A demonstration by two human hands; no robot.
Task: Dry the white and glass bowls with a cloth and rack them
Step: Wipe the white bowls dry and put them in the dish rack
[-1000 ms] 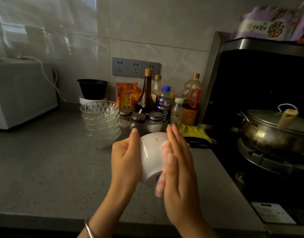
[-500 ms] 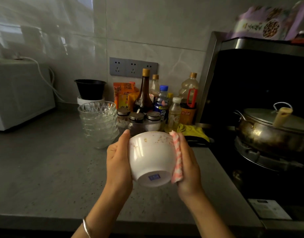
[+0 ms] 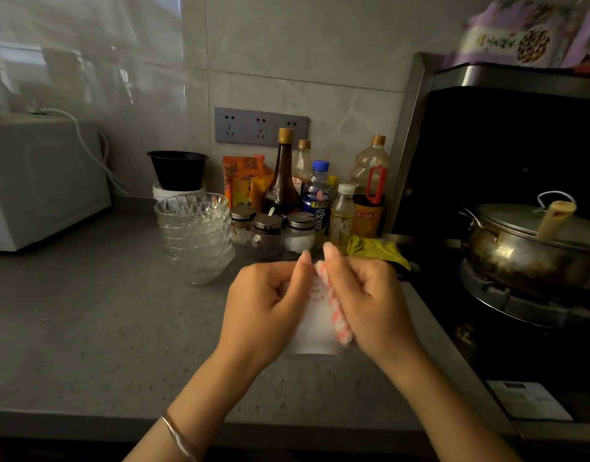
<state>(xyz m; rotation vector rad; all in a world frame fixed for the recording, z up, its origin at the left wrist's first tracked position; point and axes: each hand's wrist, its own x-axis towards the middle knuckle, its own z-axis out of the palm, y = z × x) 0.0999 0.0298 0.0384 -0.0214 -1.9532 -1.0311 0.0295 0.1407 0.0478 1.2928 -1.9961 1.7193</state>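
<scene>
White bowl [image 3: 315,331] hangs just above the near part of the grey countertop [image 3: 87,328], clasped between both hands and blurred. The left hand [image 3: 267,305] curls round its left wall. The right hand [image 3: 367,301] curls on the pink-and-white cloth [image 3: 337,315] and presses it to the right wall.

To dry it well, I judge the left hand should turn the bowl under the pressed cloth, then let the cloth go inside and over the foot. A wet glazed wall may slip, so grip firmly.

Stacked glass bowls [image 3: 195,235] wait further back on the left. Beyond them stand sauce bottles [image 3: 283,175] and a socket strip [image 3: 260,126], with a microwave [image 3: 43,181] far left and a lidded pot [image 3: 527,248] right. No rack shows.
</scene>
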